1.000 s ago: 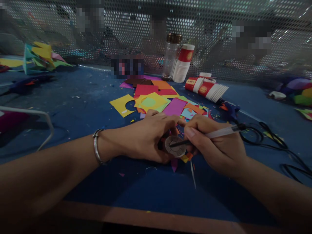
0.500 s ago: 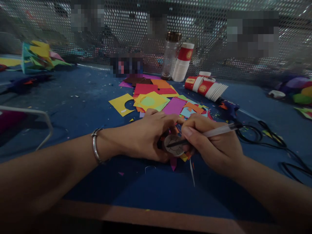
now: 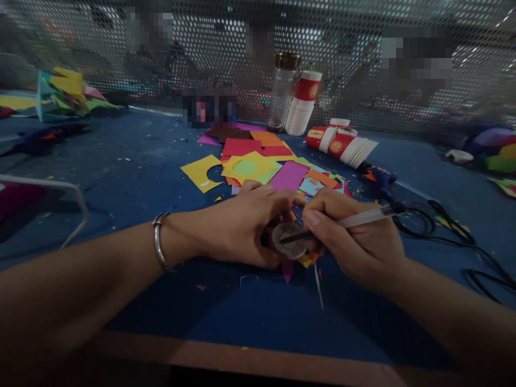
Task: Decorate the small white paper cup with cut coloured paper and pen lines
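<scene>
My left hand [image 3: 242, 228], with a metal bangle [image 3: 158, 244] on its wrist, is curled around a small round metal disc [image 3: 288, 241] and presses it down on scraps of coloured paper. My right hand [image 3: 355, 242] grips a clear-barrelled pen [image 3: 363, 217] with a dark tip that rests across the disc. The two hands touch at the fingertips above the disc. What lies directly under the disc is mostly hidden.
Coloured paper squares [image 3: 250, 164], some with round holes cut out, lie spread behind my hands on the blue table [image 3: 133, 161]. A clear bottle [image 3: 283, 91] and stacks of paper cups [image 3: 302, 105] stand by a perforated metal screen [image 3: 342, 64]. Black cables [image 3: 455, 236] run at the right.
Almost nothing has moved. Both hands stay on the disc, with only a slight shift of the pen tip and the view.
</scene>
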`<state>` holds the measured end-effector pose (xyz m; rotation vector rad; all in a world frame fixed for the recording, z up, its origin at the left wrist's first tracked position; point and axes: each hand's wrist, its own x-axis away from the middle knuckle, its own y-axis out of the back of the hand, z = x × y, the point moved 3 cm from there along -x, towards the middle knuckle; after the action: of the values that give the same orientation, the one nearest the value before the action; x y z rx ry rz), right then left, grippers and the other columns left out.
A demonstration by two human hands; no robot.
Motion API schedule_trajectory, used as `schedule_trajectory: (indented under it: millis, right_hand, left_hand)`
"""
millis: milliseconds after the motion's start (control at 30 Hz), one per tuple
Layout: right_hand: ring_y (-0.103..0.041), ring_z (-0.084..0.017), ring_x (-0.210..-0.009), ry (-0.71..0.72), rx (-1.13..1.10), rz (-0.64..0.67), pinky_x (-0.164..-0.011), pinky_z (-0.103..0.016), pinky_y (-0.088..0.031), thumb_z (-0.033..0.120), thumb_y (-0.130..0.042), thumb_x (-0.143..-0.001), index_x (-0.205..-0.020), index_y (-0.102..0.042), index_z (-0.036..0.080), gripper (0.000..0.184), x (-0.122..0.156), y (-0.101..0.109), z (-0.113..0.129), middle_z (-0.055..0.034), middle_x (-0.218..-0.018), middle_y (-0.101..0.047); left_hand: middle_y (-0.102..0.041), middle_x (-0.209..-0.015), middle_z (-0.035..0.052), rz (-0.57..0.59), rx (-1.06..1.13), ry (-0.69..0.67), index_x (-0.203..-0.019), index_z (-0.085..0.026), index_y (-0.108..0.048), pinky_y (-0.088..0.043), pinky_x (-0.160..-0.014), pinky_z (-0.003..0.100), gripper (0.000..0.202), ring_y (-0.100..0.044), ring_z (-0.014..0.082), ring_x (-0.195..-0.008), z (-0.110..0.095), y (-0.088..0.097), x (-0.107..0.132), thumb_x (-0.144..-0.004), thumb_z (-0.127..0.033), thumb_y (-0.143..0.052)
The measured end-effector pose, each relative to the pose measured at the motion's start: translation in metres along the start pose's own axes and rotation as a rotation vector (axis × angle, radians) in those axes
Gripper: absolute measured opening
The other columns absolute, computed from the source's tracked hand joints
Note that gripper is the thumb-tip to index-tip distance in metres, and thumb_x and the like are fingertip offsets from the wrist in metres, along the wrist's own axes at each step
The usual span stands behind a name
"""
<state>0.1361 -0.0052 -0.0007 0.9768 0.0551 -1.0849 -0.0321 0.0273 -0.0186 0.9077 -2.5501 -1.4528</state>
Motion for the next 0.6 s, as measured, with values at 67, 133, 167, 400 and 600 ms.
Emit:
schedule_trajectory:
  millis: [67,133,167,400,600]
  right_hand:
    - [-0.05,-0.008,-0.053,-0.006,-0.038,0.011,-0.052,-0.024,-0.042,0.016,-0.048,-0.1,-0.077,-0.052,0.021,0.024,0.0005,-0.0018,-0.0003,0.0038,-0.065,-0.055]
    - [-0.05,-0.009,-0.054,-0.015,-0.072,0.024,-0.053,-0.025,-0.043,0.017,-0.047,-0.1,-0.078,-0.052,0.021,0.024,0.0008,-0.0039,-0.0008,0.0036,-0.066,-0.055]
    - [-0.051,-0.009,-0.055,-0.022,-0.083,0.026,-0.053,-0.025,-0.043,0.017,-0.047,-0.101,-0.078,-0.051,0.022,0.024,0.0009,-0.0047,-0.0013,0.0036,-0.067,-0.055]
    - [-0.048,-0.01,-0.053,-0.061,-0.071,-0.013,-0.051,-0.025,-0.041,0.017,-0.048,-0.1,-0.075,-0.049,0.023,0.026,0.0016,-0.0034,-0.0034,0.0037,-0.064,-0.052]
    - [-0.048,-0.009,-0.05,-0.057,0.003,-0.019,-0.049,-0.023,-0.04,0.015,-0.05,-0.099,-0.074,-0.052,0.022,0.026,0.0022,0.0012,-0.0013,0.0045,-0.06,-0.055]
  left_hand:
    - [-0.069,-0.106,0.0005,-0.005,0.011,-0.01,-0.112,-0.022,-0.056,-0.035,-0.094,0.042,0.045,-0.061,0.0233,-0.1,-0.0002,0.0,0.0,-0.072,-0.026,-0.077]
    - [-0.069,-0.107,0.0011,-0.011,0.01,-0.01,-0.114,-0.022,-0.056,-0.034,-0.096,0.043,0.046,-0.061,0.0236,-0.1,0.0001,0.0001,0.0,-0.073,-0.027,-0.076]
    - [-0.069,-0.107,0.0017,-0.011,0.007,-0.007,-0.116,-0.022,-0.056,-0.034,-0.097,0.044,0.047,-0.061,0.0241,-0.1,0.0004,0.0,0.0,-0.073,-0.028,-0.076]
    - [-0.07,-0.111,0.0044,0.009,-0.014,0.023,-0.118,-0.022,-0.056,-0.037,-0.096,0.045,0.05,-0.061,0.0267,-0.103,0.0013,-0.0006,0.0005,-0.073,-0.031,-0.077]
    - [-0.069,-0.113,0.0039,0.008,-0.036,0.029,-0.118,-0.022,-0.055,-0.037,-0.097,0.043,0.051,-0.061,0.0267,-0.104,0.0,-0.0001,0.0005,-0.073,-0.03,-0.078]
